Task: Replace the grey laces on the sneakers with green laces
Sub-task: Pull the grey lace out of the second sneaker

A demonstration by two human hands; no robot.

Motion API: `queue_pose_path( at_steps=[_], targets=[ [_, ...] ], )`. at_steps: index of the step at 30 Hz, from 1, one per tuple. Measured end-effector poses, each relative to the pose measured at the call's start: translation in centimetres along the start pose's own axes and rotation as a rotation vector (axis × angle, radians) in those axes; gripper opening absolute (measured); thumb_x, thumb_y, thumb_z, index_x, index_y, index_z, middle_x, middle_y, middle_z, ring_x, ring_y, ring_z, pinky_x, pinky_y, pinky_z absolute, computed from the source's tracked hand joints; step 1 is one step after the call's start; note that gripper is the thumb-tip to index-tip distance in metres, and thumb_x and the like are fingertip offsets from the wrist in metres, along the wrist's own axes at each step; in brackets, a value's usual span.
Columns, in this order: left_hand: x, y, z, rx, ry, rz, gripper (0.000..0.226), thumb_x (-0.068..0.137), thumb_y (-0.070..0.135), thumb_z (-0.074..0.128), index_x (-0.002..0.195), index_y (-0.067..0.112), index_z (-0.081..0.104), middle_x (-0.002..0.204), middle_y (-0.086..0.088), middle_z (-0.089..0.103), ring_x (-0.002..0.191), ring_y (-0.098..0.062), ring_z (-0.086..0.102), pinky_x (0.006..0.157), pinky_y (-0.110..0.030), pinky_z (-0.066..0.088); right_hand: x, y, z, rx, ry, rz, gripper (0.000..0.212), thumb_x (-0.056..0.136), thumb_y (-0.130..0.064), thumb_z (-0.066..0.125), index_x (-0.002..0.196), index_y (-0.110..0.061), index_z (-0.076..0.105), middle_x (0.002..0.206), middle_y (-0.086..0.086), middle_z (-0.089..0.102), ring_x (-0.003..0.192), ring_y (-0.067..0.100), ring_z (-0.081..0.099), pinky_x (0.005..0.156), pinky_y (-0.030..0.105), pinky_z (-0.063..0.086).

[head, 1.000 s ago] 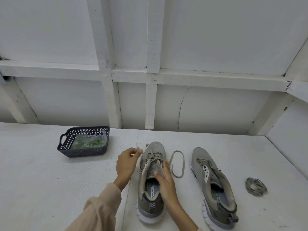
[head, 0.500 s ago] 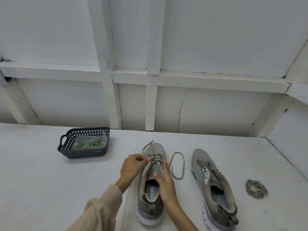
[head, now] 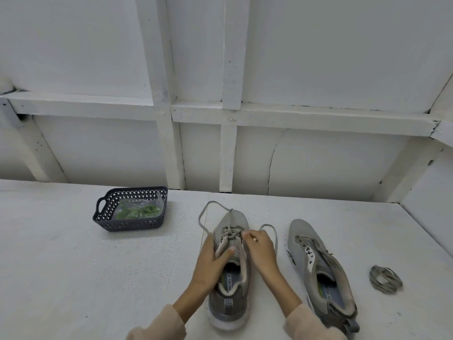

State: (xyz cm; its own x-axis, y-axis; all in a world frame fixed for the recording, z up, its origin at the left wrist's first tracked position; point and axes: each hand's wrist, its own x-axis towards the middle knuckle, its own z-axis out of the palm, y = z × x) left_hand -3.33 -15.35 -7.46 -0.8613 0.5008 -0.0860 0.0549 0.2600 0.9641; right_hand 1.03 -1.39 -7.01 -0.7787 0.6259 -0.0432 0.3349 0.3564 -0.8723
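Right fingers (head: 248, 235) tight on the slack grey lace (head: 230, 232), left fingers (head: 226, 253) around the half-unlaced sneaker (head: 231, 304)

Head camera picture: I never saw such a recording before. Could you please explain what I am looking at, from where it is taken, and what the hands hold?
There is no machine here. A person wears a camera on the head, which looks forward and down, so you see the person's own two hands. On the white table lie two grey sneakers. The left hand grips the laced sneaker at its side, and the right hand pinches its grey lace near the eyelets. The other sneaker has no lace; a loose bundle of grey lace lies to its right. The dark basket holds a clear bag of green laces.
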Motion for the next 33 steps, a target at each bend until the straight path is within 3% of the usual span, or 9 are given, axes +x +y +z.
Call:
queue_pose_path(
  at_steps=[3,6,9,11,15,20,25,28,33],
  targets=[
    [0.1,-0.7,0.3,0.038,-0.030,-0.002,0.049,0.097,0.012,0.055,0.143,0.015,0.039,0.136,0.016,0.046,0.128,-0.006,0.042,0.095,0.000,0.030,1.7,-0.2,-0.9,-0.037,-0.091,-0.051,0.029,0.093,-0.006,0.055,0.108,-0.022,0.073,0.109,0.001,0.066,0.095,0.009,0.059,0.082,0.021,0.045],
    [0.1,-0.7,0.2,0.046,-0.046,-0.029,0.053,0.101,0.020,0.049,0.150,0.012,0.031,0.154,0.001,0.034,0.144,-0.015,0.028,0.110,-0.016,0.019,2.6,-0.3,-1.6,-0.060,-0.104,-0.072,0.025,0.089,-0.006,0.063,0.100,-0.025,0.076,0.105,-0.003,0.073,0.095,0.010,0.064,0.091,0.033,0.051],
    [0.2,-1.0,0.2,0.025,-0.030,-0.043,0.051,0.101,0.024,0.048,0.149,0.012,0.034,0.156,0.001,0.031,0.145,-0.013,0.025,0.109,-0.014,0.016,2.8,-0.4,-2.0,-0.179,-0.149,-0.047,0.011,0.082,-0.023,0.074,0.074,-0.031,0.074,0.081,-0.006,0.074,0.069,0.007,0.063,0.077,0.036,0.054],
    [0.2,-1.1,0.4,0.020,-0.019,-0.036,0.049,0.101,0.025,0.047,0.148,0.012,0.037,0.155,0.003,0.033,0.143,-0.009,0.026,0.107,-0.011,0.016,2.8,-0.8,-2.0,-0.232,-0.156,-0.039,0.012,0.080,-0.029,0.075,0.069,-0.032,0.072,0.069,-0.006,0.071,0.060,0.008,0.059,0.071,0.035,0.054],
    [0.1,-1.0,0.3,0.017,-0.024,-0.029,0.040,0.102,0.019,0.047,0.141,0.011,0.046,0.133,0.022,0.046,0.115,0.015,0.039,0.092,0.003,0.024,2.7,-1.9,-1.8,-0.485,-0.113,-0.116,0.009,0.084,-0.030,0.068,0.082,-0.025,0.075,0.082,-0.005,0.073,0.079,0.014,0.065,0.067,0.027,0.049],
    [0.0,-0.8,0.3,0.042,-0.026,-0.034,0.047,0.102,0.027,0.046,0.147,0.014,0.039,0.154,0.003,0.035,0.143,-0.011,0.028,0.106,-0.011,0.017,2.9,-3.0,-1.8,-0.558,-0.140,-0.154,0.012,0.086,-0.028,0.066,0.089,-0.021,0.075,0.090,-0.002,0.073,0.085,0.016,0.066,0.067,0.025,0.045],
    [0.1,-0.9,0.3,0.035,-0.032,-0.027,0.041,0.102,0.025,0.046,0.142,0.017,0.045,0.144,0.009,0.041,0.136,-0.007,0.034,0.101,-0.005,0.021,3.1,-3.9,-0.9,-0.728,-0.258,-0.141,0.014,0.087,-0.019,0.050,0.074,-0.014,0.054,0.083,0.004,0.060,0.076,0.027,0.055,0.063,0.031,0.040],
    [0.2,-0.9,0.3,0.054,-0.041,-0.022,0.040,0.102,0.023,0.046,0.142,0.017,0.044,0.137,0.014,0.040,0.126,0.000,0.033,0.093,-0.003,0.022,3.5,-3.8,-1.0,-0.654,-0.330,-0.097,0.026,0.085,-0.018,0.048,0.061,-0.017,0.039,0.067,0.002,0.049,0.069,0.025,0.048,0.052,0.030,0.030],
    [0.4,-1.3,0.3,0.064,-0.035,-0.040,0.048,0.102,0.028,0.047,0.147,0.014,0.039,0.155,0.002,0.034,0.144,-0.012,0.027,0.106,-0.013,0.016,4.2,-3.3,-1.6,-0.546,-0.289,-0.080,0.012,0.083,-0.010,0.058,0.079,-0.003,0.067,0.082,0.015,0.071,0.074,0.030,0.068,0.068,0.038,0.056]
  ],
)
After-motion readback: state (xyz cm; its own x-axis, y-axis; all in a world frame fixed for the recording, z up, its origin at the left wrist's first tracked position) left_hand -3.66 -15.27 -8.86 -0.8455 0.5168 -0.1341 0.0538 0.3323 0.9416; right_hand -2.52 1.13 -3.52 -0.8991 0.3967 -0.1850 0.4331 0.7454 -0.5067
